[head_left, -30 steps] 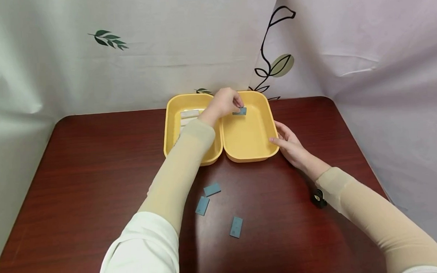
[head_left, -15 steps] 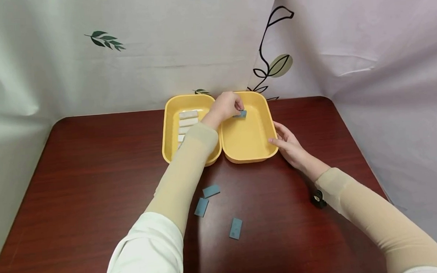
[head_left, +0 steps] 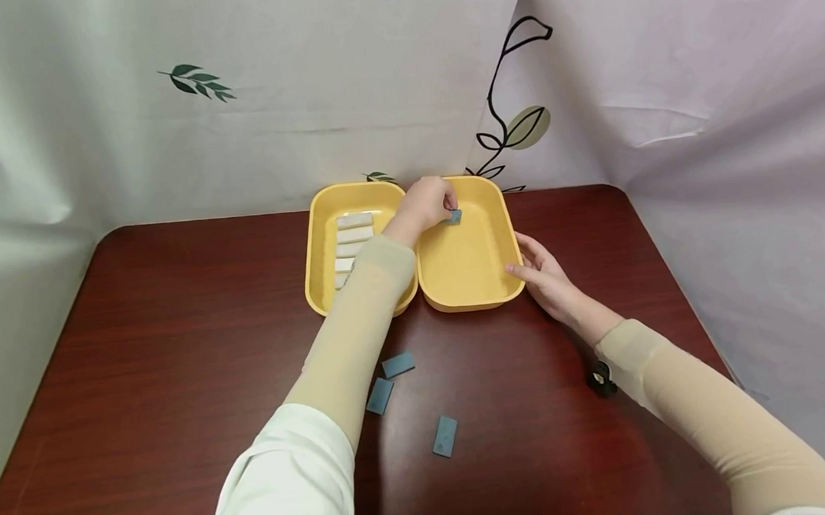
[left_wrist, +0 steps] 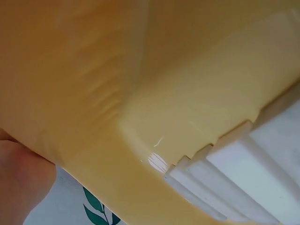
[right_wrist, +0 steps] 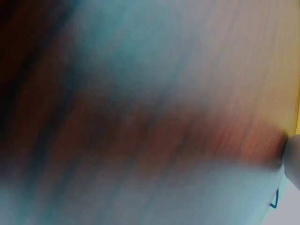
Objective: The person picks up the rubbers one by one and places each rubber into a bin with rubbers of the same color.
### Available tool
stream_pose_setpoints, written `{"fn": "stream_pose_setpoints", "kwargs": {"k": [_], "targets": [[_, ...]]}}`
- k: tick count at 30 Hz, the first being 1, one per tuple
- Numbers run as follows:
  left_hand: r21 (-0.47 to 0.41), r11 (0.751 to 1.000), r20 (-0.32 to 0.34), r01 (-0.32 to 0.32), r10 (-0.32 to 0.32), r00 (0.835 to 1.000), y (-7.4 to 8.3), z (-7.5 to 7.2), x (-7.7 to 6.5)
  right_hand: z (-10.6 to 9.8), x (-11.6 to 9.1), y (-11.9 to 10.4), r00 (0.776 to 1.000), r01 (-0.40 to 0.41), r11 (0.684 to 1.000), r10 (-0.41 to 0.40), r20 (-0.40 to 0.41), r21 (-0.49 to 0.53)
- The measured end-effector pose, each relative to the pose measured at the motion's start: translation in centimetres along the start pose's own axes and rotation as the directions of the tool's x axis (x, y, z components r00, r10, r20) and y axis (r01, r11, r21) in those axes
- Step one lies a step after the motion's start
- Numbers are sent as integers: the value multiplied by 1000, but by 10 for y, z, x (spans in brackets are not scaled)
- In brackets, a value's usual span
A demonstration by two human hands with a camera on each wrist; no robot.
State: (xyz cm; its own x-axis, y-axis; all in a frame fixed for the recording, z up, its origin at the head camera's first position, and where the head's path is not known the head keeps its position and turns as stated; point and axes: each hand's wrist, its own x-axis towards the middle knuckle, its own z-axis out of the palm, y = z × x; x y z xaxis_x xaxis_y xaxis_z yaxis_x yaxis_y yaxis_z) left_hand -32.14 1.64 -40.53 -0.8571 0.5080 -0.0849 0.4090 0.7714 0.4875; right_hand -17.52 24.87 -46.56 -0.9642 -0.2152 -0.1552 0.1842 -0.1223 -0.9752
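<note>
My left hand (head_left: 424, 205) reaches over the left yellow tray and pinches a small blue-grey rectangular tile (head_left: 455, 217) inside the back left part of the right yellow tray (head_left: 471, 262). The fingers hide part of that tile. With the thumb over the rim and the fingers along the outside wall, my right hand (head_left: 550, 281) grips the right tray near its front right corner. Three more blue-grey tiles lie flat on the table: one tile (head_left: 399, 364) close to another tile (head_left: 380, 396), and a third tile (head_left: 445, 436) nearer the front.
The left yellow tray (head_left: 311, 269) stands against the right one and contains several white blocks (head_left: 355, 235) in a column, partly behind my left forearm. These white blocks (left_wrist: 248, 164) fill the lower right of the left wrist view. A small black object (head_left: 601, 378) lies beside my right forearm.
My left hand has sunk slightly with the tile, which shows less between the fingers. The left forearm has shifted right, uncovering more white blocks. The right hand keeps its grip on the tray.
</note>
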Motion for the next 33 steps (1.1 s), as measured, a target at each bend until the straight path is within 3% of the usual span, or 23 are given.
{"fn": "stream_pose_setpoints", "kwargs": {"k": [7, 15, 27, 33], "targets": [[37, 999, 2, 35, -35, 999, 1, 4, 3, -1, 0, -1, 1000, 8, 1000, -8, -2, 1], [60, 998, 12, 21, -21, 1000, 2, 2, 4, -1, 0, 1, 1000, 10, 1000, -10, -1, 8], [-10, 1000, -7, -4, 4, 1000, 0, -2, 6, 0, 1, 1, 1000, 14, 1000, -14, 4, 19], [-6, 1000, 25, -21, 21, 999, 1, -3, 8, -1, 1, 1, 1000, 8, 1000, -8, 3, 10]]}}
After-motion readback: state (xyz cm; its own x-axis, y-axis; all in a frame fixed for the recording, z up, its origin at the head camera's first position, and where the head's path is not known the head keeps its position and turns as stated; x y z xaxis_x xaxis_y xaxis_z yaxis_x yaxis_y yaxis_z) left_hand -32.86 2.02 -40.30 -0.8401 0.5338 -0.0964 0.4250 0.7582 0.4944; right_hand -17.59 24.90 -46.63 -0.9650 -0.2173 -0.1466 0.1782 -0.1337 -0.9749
